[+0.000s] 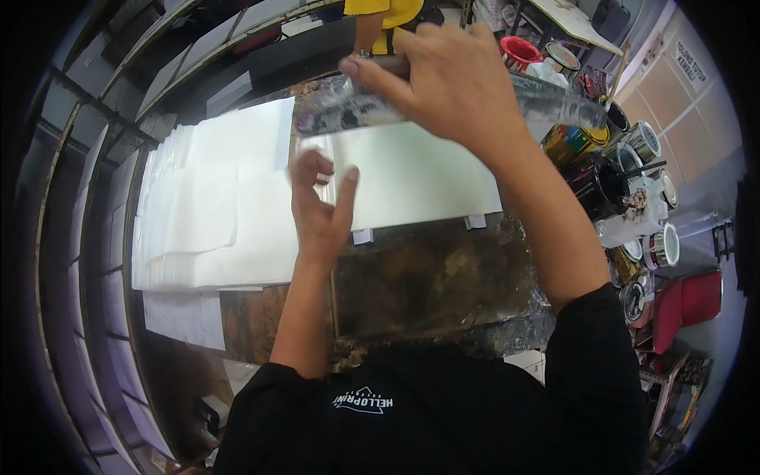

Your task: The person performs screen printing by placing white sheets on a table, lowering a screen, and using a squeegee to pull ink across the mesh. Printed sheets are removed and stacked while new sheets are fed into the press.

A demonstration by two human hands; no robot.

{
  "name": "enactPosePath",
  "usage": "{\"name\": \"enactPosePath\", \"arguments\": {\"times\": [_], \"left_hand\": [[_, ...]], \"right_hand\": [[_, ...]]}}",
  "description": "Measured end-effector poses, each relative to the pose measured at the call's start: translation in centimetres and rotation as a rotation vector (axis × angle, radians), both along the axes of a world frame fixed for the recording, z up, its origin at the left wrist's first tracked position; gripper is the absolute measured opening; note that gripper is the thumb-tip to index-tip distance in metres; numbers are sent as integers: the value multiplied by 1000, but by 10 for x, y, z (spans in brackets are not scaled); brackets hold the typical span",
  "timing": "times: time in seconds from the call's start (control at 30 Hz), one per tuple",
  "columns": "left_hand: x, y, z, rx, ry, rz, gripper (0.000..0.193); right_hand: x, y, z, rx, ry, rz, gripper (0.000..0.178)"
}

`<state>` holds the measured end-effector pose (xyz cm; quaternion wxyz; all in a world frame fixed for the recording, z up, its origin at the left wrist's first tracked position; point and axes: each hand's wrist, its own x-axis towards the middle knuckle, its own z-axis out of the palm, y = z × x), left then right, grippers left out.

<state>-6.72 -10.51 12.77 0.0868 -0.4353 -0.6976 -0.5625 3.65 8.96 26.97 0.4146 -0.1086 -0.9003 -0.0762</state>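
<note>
My right hand (467, 87) is raised over the far side of the table, its fingers wrapped round the near edge of a screen-printing frame (562, 107). That edge is smeared with black and grey ink and is tilted up; most of the frame is hidden behind the hand. Below it lies a white sheet (427, 178), with small white tabs (475, 222) at its near edge. At the sheet's left side hovers my left hand (323, 206), thumb and curled fingers apart, with nothing clearly held. Beside it, a stack of white sheets (214, 182) spreads to the left.
Metal racks (87, 261) line the left side. Cans of ink (582, 138) and a red tub (520, 51) crowd the right, near a red chair (689, 309). A person in a yellow shirt (396, 12) stands at the far side. The table (427, 277) is dark and stained.
</note>
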Motion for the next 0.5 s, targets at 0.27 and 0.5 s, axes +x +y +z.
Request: {"name": "enactPosePath", "arguments": {"times": [0.27,0.5], "left_hand": [[-4,-40,-62,-682,396,369,23],[-14,-41,-65,-654,366,375,18]], "right_hand": [[-11,15,69,-276,-305,70,82],[-23,26,73,-241,-273,9,84]]}}
